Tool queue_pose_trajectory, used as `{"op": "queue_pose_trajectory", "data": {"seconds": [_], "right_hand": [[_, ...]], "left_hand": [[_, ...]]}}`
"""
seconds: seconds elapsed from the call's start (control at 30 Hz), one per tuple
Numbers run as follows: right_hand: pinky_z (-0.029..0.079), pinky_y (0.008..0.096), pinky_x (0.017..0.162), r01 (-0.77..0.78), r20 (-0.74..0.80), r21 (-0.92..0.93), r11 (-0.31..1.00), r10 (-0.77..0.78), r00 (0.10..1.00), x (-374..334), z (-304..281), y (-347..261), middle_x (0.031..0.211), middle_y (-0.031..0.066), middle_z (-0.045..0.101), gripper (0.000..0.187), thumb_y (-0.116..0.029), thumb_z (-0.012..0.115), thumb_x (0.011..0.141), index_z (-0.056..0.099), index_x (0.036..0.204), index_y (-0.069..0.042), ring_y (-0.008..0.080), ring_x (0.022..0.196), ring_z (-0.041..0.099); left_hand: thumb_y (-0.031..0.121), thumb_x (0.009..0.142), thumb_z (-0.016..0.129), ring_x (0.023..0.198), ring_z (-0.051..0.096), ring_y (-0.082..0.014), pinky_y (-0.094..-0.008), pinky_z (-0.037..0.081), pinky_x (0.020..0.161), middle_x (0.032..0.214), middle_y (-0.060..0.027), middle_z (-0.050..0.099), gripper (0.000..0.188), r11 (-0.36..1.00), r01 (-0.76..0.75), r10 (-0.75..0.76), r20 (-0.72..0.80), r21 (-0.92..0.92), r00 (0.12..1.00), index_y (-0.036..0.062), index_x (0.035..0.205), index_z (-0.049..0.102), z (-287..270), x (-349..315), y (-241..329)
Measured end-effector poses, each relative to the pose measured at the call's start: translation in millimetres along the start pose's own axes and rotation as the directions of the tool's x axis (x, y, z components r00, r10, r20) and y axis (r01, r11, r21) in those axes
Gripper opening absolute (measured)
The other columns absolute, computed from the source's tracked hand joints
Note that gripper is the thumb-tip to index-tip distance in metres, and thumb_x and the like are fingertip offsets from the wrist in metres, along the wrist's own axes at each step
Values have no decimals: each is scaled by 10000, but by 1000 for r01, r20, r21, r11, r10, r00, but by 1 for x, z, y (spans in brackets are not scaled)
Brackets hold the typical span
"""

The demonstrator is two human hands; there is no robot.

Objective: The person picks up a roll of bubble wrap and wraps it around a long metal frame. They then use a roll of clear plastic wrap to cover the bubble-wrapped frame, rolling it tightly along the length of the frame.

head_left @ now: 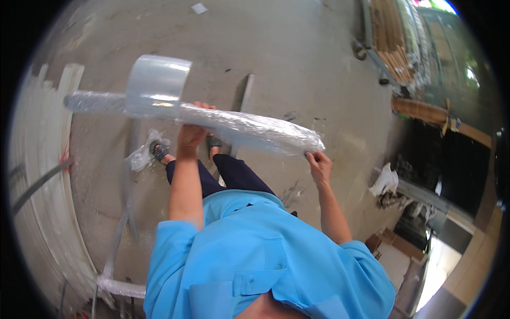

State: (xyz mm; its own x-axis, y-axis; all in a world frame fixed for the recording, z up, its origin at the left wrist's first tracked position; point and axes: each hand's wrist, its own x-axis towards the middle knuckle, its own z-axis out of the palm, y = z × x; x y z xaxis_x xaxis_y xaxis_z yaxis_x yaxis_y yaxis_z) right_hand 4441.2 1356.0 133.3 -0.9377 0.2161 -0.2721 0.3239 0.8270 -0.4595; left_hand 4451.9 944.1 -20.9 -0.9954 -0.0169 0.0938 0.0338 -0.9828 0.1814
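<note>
A long bundle wrapped in shiny clear plastic film (260, 128) lies crosswise in front of me, above the floor. Toward its left part sits a wide roll of clear film (155, 87), around or against the bundle; I cannot tell which. My left hand (192, 135) is closed round the bundle just right of the roll, with fingertips showing over the far side. At the right end, my right hand (320, 166) pinches the film at the bundle's tip between thumb and fingers. What is inside the wrapping cannot be made out.
Pale long strips (53, 159) are stacked at the left. A metal bar (247, 93) lies on the floor beyond the bundle. Loose crumpled film (141, 155) lies by my left foot. A wheeled rack of long wrapped pieces (390, 40) stands far right, with cardboard boxes (397, 247) nearer.
</note>
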Motion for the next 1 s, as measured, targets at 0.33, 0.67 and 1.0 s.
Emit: {"op": "queue_pose_trajectory", "data": {"seconds": [0.33, 0.67, 1.0], "right_hand": [[452, 229, 558, -390, 126, 488, 781, 380, 917, 1, 23, 31, 834, 27, 653, 375, -297, 768, 875, 602, 1062, -16, 88, 691, 594], [471, 212, 560, -535, 435, 717, 448, 312, 845, -4, 10, 19, 863, -2, 666, 137, -212, 706, 928, 643, 978, -101, 89, 712, 617], [354, 205, 541, -272, 210, 758, 593, 174, 962, -8, 18, 20, 825, -34, 630, 83, -137, 718, 915, 653, 940, -93, 52, 679, 534]], "left_hand": [[162, 797, 807, 1221, 507, -237, -419, 377, 1107, 1092, -1, 590, 345, 998, -28, 25, 47, 60, 999, 129, 1066, 593, 0, 1, -1], [-13, 693, 816, 1262, 506, -293, -457, 350, 1138, 1204, -66, 590, 594, 996, -77, 77, 0, -49, 997, 97, 1228, 581, 5, -3, -3], [47, 709, 840, 1325, 472, -309, -471, 322, 1171, 1298, -48, 585, 708, 995, -99, 98, -25, -8, 995, 150, 1336, 527, 3, -8, -6]]}}
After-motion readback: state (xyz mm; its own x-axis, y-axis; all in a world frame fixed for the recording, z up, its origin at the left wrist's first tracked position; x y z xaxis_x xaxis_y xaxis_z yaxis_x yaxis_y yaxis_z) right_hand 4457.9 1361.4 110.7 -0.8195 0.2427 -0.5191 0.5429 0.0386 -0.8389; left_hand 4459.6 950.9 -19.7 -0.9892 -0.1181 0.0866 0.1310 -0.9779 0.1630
